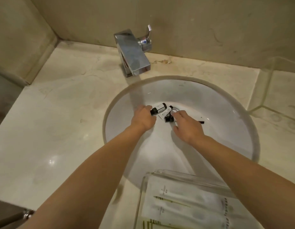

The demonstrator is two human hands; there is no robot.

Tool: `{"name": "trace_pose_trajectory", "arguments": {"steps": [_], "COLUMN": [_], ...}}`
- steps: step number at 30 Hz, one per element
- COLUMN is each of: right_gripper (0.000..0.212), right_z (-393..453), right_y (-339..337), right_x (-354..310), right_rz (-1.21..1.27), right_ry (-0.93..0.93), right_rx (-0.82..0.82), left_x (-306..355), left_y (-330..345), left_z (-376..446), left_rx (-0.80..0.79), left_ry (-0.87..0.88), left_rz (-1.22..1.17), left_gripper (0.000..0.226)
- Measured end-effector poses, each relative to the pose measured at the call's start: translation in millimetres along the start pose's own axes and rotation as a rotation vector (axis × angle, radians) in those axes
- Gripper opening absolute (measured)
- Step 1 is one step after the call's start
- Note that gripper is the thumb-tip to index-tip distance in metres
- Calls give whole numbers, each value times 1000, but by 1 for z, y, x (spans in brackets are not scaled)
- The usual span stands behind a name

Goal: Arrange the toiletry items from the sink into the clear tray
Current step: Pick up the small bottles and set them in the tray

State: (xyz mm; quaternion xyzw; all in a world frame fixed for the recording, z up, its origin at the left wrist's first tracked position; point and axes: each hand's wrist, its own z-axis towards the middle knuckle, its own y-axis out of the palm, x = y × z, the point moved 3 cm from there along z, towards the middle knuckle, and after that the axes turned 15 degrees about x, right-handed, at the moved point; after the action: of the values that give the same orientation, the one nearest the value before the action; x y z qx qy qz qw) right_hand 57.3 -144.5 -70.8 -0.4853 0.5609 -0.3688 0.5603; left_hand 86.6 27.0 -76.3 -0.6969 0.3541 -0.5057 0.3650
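Observation:
Small white toiletry bottles with black caps lie around the drain at the bottom of the white sink (209,103). My left hand (143,119) reaches in from the left, and its fingertips curl around the black cap of one bottle (159,108). My right hand (187,125) hovers over a second bottle (169,119), fingers spread and bent down on it; the grip is hidden. A thin dark item (201,121) lies to the right of that hand. A clear tray (160,175) sits on the sink's near rim, holding white sachets (184,205).
A square chrome tap (132,53) overhangs the basin's far edge. Beige marble counter (52,121) surrounds the sink, with walls at the back and left. A second clear tray (275,96) stands at the right. A dark handle (19,215) shows at the bottom left.

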Motion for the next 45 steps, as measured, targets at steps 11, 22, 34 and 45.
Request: {"name": "trace_pose_trajectory", "arguments": {"steps": [11,22,34,45], "right_gripper": [50,26,5,6], "right_z": [1,-20,-60,-111], "right_y": [24,18,-37,-109], "right_x": [-2,11,-12,-39], "right_rz": [-136,562,1337,1406], "right_ry": [180,688,1073,875], "right_rx": [-73,-284,-136,-61], "left_x": [9,1,46,78], "left_y": [31,11,-44,-95], "left_z": [14,-4,-62,-128], "left_rx": [54,-11,-157,-473], "left_ry": [-34,-216,-480,-701], "left_rz": [172,-53,-1079,-1288], "left_gripper": [37,25,16,37]}}
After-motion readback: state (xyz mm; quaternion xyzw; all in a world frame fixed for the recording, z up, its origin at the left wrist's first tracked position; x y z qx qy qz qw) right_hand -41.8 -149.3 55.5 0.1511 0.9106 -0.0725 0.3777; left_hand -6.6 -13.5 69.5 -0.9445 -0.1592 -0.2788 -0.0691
